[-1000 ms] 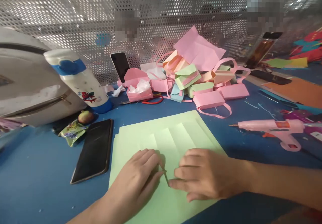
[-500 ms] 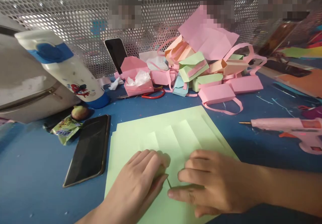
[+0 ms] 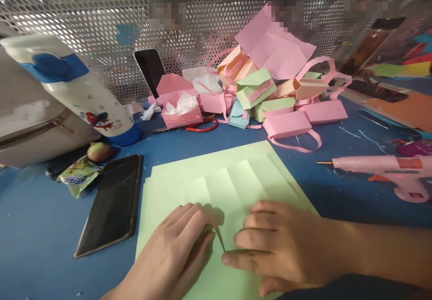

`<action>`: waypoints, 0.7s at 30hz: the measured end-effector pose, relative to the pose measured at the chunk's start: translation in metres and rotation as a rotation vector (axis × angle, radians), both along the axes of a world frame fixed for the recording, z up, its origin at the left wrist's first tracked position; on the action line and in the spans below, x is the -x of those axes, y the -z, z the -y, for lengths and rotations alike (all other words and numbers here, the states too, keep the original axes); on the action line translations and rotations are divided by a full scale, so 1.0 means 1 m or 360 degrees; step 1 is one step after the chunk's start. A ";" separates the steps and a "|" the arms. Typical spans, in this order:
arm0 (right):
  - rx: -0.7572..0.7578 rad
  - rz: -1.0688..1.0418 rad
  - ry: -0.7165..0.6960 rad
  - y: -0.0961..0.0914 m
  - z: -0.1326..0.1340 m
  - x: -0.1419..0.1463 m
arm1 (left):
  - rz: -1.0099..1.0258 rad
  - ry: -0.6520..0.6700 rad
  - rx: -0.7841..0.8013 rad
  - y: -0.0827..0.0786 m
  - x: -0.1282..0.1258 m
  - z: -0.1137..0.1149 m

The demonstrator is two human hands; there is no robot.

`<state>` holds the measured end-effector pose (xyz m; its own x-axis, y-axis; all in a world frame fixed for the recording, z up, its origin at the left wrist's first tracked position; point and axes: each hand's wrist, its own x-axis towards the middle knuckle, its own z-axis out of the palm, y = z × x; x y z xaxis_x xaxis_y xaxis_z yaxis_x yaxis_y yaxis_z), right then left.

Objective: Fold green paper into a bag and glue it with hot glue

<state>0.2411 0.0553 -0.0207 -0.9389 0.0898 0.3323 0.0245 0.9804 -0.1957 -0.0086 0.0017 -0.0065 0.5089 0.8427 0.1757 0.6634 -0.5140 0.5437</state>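
Paper, green and pleated, is lying at six o'clock on the surface; the left hand is pinching a fold, the right hand, ungripped, is touching its end; a glue gun is resting toward three o'clock.

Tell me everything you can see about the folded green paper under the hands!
The folded green paper is pale and plain, and looks thin. Straight creases run down it side by side, so its far edge goes in little steps. It lies on larger green sheets of much the same colour. The left hand and right hand are over its near part, with a thin dark line showing between them. Whether the left hand's grip pinches it is hidden.
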 end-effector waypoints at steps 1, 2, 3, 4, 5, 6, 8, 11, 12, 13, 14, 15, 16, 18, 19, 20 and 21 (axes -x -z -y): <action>-0.0005 0.0010 0.0000 0.000 0.000 0.000 | 0.0013 0.0001 -0.0005 0.000 0.000 0.000; -0.0013 0.0021 0.0002 0.000 0.000 0.000 | 0.0023 -0.0004 -0.0015 0.001 0.001 0.000; -0.0018 0.0031 0.0002 0.000 0.000 0.000 | 0.0030 -0.0010 -0.0026 0.001 0.001 0.000; -0.0020 0.0042 0.0004 -0.001 0.000 0.000 | 0.0032 -0.0022 -0.0037 0.001 0.000 0.000; -0.0016 0.0050 0.0005 -0.001 0.000 0.000 | 0.0032 -0.0032 -0.0048 0.001 0.000 0.000; -0.0011 0.0060 0.0005 0.000 -0.001 0.000 | 0.0031 -0.0040 -0.0059 0.002 -0.001 0.000; 0.0011 0.0075 0.0003 -0.001 -0.001 0.000 | 0.0027 -0.0044 -0.0089 0.001 -0.003 -0.001; 0.0055 0.0072 0.0002 -0.001 -0.001 0.001 | -0.0002 -0.0031 -0.0151 0.001 -0.005 -0.003; 0.0069 0.0073 0.0003 -0.001 -0.001 0.001 | -0.0034 -0.0032 -0.0191 0.001 -0.005 -0.003; 0.0081 0.0075 0.0006 -0.002 -0.001 0.001 | -0.0077 -0.0021 -0.0258 0.001 -0.004 -0.002; 0.0086 0.0082 0.0008 -0.002 -0.001 0.001 | -0.0133 0.0004 -0.0353 0.002 -0.003 0.000; 0.0087 0.0088 0.0008 -0.003 -0.001 0.001 | -0.0200 0.0040 -0.0471 0.002 -0.002 0.004; 0.0082 0.0100 0.0009 -0.003 -0.001 0.001 | -0.0274 0.0082 -0.0600 0.003 -0.001 0.009; 0.0068 0.0123 0.0005 -0.004 0.000 0.000 | -0.0423 0.0161 -0.0815 0.005 0.002 0.020; 0.0066 0.0133 -0.0002 -0.004 0.000 0.000 | -0.0488 0.0174 -0.0881 0.006 0.004 0.026; 0.0066 0.0140 -0.0007 -0.005 0.000 0.000 | -0.0545 0.0184 -0.0913 0.007 0.006 0.032; 0.0068 0.0142 -0.0010 -0.005 0.000 0.000 | -0.0592 0.0186 -0.0931 0.008 0.007 0.036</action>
